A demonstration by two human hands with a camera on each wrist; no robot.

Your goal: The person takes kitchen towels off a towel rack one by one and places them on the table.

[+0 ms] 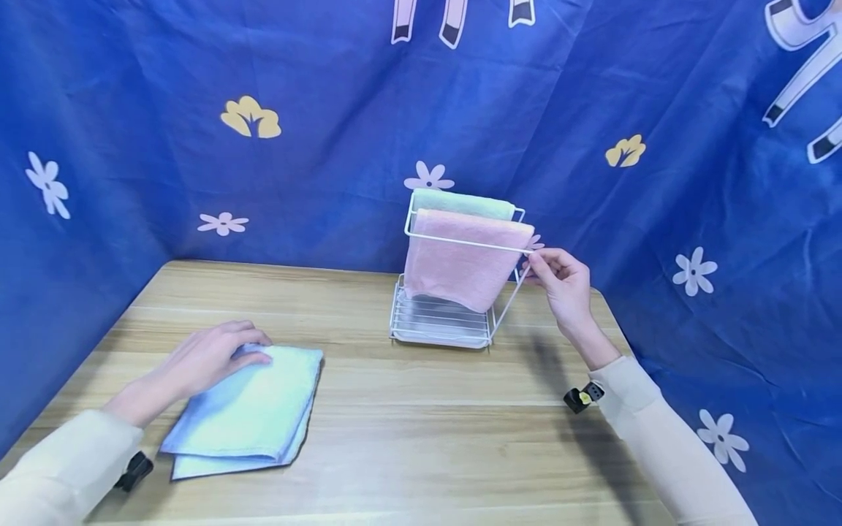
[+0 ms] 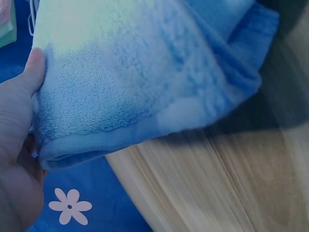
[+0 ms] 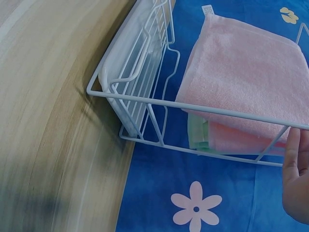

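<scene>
A folded light blue towel (image 1: 256, 413) lies at the left of the wooden table, its near layers slightly apart. My left hand (image 1: 209, 359) grips its far left edge; in the left wrist view the thumb lies along the edge of the towel (image 2: 111, 92), with the other fingers mostly hidden under it. My right hand (image 1: 566, 287) pinches the upper right corner of a white wire rack (image 1: 442, 339) at the table's back. Over the rack's upper bars hang a pink towel (image 1: 454, 256) in front and a pale green towel (image 1: 460, 201) behind it.
A white tray (image 3: 116, 72) with a wire grid forms the rack's base. Blue cloth (image 1: 329, 146) printed with flowers stands behind the wooden table (image 1: 421, 438) and along both sides. A small black device (image 1: 584, 397) sits at the right wrist.
</scene>
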